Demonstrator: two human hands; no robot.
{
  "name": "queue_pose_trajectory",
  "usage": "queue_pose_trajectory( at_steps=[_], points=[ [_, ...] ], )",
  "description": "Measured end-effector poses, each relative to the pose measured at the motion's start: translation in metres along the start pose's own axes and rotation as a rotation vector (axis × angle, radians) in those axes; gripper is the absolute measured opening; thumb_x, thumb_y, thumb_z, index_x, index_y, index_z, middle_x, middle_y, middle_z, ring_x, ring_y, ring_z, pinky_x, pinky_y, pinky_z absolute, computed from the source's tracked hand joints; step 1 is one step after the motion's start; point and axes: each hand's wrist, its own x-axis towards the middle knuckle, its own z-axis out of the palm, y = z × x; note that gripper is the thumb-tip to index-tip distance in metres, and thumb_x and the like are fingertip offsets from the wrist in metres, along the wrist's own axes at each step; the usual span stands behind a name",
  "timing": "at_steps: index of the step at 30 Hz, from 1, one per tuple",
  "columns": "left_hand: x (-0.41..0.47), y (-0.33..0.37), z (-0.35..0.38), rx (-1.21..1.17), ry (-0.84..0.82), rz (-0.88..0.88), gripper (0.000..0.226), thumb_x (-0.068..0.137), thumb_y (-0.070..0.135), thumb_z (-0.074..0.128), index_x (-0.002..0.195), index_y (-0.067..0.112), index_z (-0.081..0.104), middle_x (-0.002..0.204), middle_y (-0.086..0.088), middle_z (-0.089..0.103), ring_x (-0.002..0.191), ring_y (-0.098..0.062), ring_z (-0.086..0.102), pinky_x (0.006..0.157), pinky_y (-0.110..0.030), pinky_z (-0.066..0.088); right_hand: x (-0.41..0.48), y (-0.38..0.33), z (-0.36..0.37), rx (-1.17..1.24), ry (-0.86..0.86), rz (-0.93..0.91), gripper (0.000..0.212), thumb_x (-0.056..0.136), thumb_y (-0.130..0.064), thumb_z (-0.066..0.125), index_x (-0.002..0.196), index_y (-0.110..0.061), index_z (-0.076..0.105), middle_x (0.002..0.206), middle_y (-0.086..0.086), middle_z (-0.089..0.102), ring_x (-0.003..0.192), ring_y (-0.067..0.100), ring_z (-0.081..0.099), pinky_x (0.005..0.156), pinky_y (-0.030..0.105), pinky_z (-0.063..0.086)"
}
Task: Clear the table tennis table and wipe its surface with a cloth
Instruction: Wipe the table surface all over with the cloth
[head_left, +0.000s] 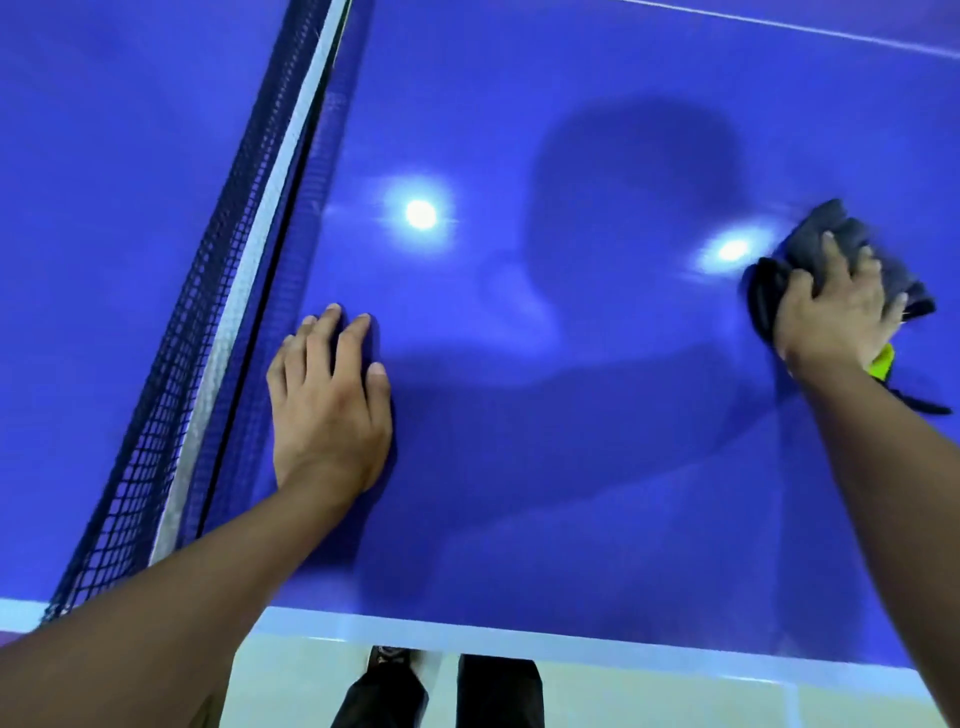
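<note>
No readable text, label or number shows on the table (519, 493) or cloth (831, 228).

The glossy blue table-tennis surface (571, 467) has a white stripe along its near edge, the black square-mesh net (156, 415) has a white top band, and the crumpled dark grey cloth (831, 234) shows 1 bright yellow patch.
</note>
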Motion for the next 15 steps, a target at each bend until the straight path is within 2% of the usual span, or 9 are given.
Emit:
queue_pose_trajectory(
  at_steps=[4,7,10,12,15],
  points=[
    [-0.003,0.000,-0.003,-0.064,0.030,0.038,0.047,0.101,0.032,0.038,0.141,0.011,0.050,0.152,-0.013,0.043,0.140,-0.036,0.038,0.120,-0.050,0.023,-0.031,-0.046,0.009,-0.013,-0.036,-0.098,0.060,0.100,-0.042,0.035,0.160,-0.035,0.030,0.170,0.007,0.018,0.157,0.019,0.014,0.128,0.049,-0.003],
    [-0.014,-0.006,-0.017,-0.199,0.027,0.083,0.046,0.098,0.026,0.043,0.140,0.009,0.051,0.149,-0.012,0.046,0.139,-0.033,0.041,0.120,-0.049,0.024,-0.083,-0.125,0.030,-0.045,-0.050,-0.333,0.059,0.103,-0.038,0.038,0.160,-0.035,0.029,0.170,0.009,0.018,0.157,0.020,0.015,0.127,0.050,0.000],
    [-0.053,-0.011,-0.034,-0.141,0.024,0.176,0.046,0.095,0.019,0.048,0.139,0.007,0.052,0.147,-0.014,0.048,0.138,-0.035,0.043,0.118,-0.051,0.028,-0.153,-0.203,0.047,-0.068,-0.073,-0.607,0.060,0.101,-0.043,0.039,0.160,-0.036,0.030,0.169,0.007,0.022,0.157,0.018,0.015,0.127,0.048,0.003],
    [-0.093,-0.014,-0.042,-0.135,0.017,0.158,0.048,0.092,0.016,0.051,0.138,0.006,0.053,0.148,-0.015,0.048,0.138,-0.036,0.042,0.118,-0.052,0.029,-0.203,-0.245,0.054,-0.059,-0.090,-0.788,0.061,0.099,-0.045,0.040,0.159,-0.037,0.032,0.169,0.006,0.023,0.157,0.019,0.017,0.126,0.048,0.003],
    [-0.148,-0.009,-0.041,-0.123,-0.006,0.162,0.049,0.090,0.015,0.051,0.138,0.003,0.055,0.149,-0.016,0.047,0.138,-0.037,0.043,0.117,-0.054,0.031,-0.256,-0.276,0.061,-0.028,-0.144,-0.927,0.060,0.100,-0.046,0.039,0.159,-0.040,0.031,0.170,0.002,0.021,0.157,0.017,0.015,0.126,0.048,0.000]
  ],
)
